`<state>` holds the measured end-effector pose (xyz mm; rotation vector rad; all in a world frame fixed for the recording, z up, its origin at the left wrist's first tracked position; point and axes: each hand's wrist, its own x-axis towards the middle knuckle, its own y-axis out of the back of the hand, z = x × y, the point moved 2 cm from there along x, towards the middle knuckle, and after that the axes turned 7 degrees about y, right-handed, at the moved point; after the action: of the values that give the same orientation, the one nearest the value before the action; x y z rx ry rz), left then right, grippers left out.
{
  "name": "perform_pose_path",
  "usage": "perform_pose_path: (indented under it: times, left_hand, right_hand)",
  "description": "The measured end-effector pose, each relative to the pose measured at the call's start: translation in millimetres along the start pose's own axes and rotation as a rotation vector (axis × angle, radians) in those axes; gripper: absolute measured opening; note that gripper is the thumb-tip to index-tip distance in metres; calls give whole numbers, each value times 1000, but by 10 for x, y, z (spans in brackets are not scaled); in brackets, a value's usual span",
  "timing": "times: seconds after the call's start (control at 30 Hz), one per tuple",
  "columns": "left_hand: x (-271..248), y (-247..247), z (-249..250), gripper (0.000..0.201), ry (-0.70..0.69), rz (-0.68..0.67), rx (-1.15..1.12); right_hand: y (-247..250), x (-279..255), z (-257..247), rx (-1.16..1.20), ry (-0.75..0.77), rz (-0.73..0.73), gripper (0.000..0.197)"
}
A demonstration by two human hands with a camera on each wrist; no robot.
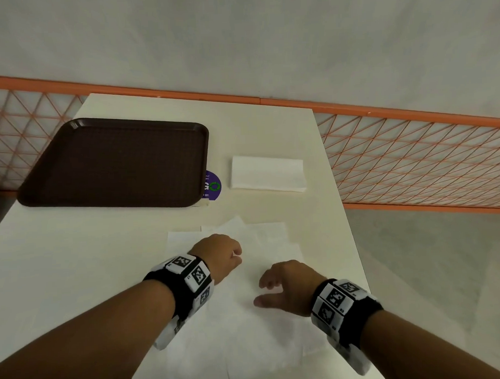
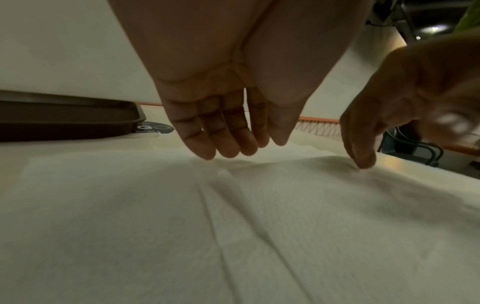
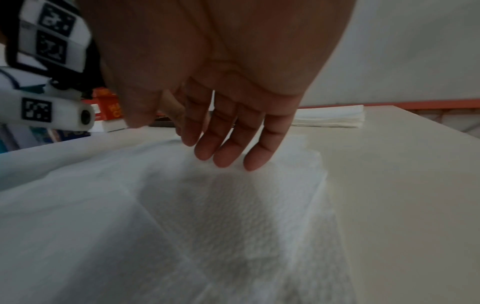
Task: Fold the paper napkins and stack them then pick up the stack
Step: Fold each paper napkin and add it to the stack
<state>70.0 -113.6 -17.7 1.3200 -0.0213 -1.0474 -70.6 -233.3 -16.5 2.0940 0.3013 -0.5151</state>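
Near the table's (image 1: 329, 215) front edge: unfolded napkins (image 1: 248, 331), creased, white, overlapping.
Left hand (image 1: 217, 257) and right hand (image 1: 286, 284) hover, fingers relaxed, holding nothing; folded stack (image 1: 268, 174) toward the far edge.

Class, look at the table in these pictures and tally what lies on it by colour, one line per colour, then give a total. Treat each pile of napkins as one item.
Brown: 1, the tray
Purple: 1, the round sticker partly under the tray
White: 2, the folded napkin stack and the spread of unfolded napkins beneath the hands
Total: 4
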Motion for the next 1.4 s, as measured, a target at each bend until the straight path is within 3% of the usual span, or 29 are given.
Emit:
perform_pose_path:
  times: [0.13, 0.23, 0.43, 0.8, 1.0, 1.13, 1.4]
  left_hand:
    - [-1, -43, 72, 36, -21, 5, 102]
    - [11, -87, 122, 36, -18, 7, 136]
    - [48, -188, 210, 36, 4, -21, 192]
    - [62, -239, 307, 30, 2, 4, 238]
    - [79, -166, 272, 30, -58, -47, 84]
    - [115, -65, 148, 21, 5, -97, -5]
    - [245, -13, -84, 22, 168, -11, -141]
  right_hand:
    - [74, 33, 133, -53, -38, 167, 27]
    - [93, 78, 234, -97, -102, 205, 29]
    - [53, 208, 304, -201, -146, 119, 41]
    - [67, 311, 277, -212, -112, 3, 23]
    - [175, 243, 312, -37, -81, 58, 17]
    - [268, 180, 405, 17, -118, 83, 16]
    - [330, 176, 645, 102, -251, 158, 9]
